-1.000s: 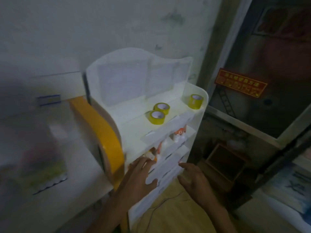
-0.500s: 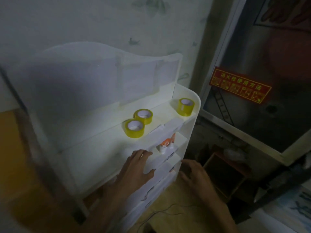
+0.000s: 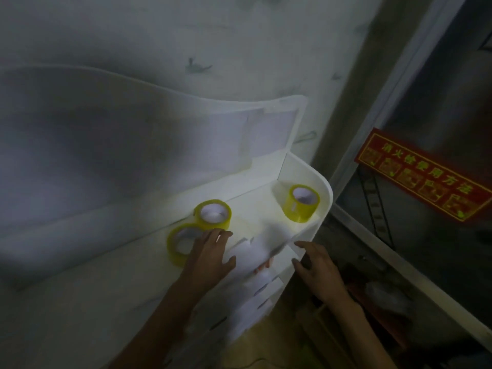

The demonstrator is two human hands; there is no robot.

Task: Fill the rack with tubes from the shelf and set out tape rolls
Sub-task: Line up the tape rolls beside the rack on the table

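Fingers (image 3: 215, 237) of our left hand (image 3: 206, 259) lie straight and loose, released, tips just beside the nearest tape roll (image 3: 181, 245) on the white shelf (image 3: 323, 194). Our right hand (image 3: 318, 270) hovers relaxed off the shelf's corner at four o'clock, gripping nothing. A second roll (image 3: 213, 214) touches the first at one o'clock; a third roll (image 3: 300, 202) stands apart at three o'clock. Behind rises a stained wall (image 3: 239, 43). A red sign (image 3: 423, 174) hangs at three o'clock. We cannot make out tubes; something orange (image 3: 263, 265) shows below.

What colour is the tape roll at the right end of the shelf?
Yellow tape roll with a white core, head view.
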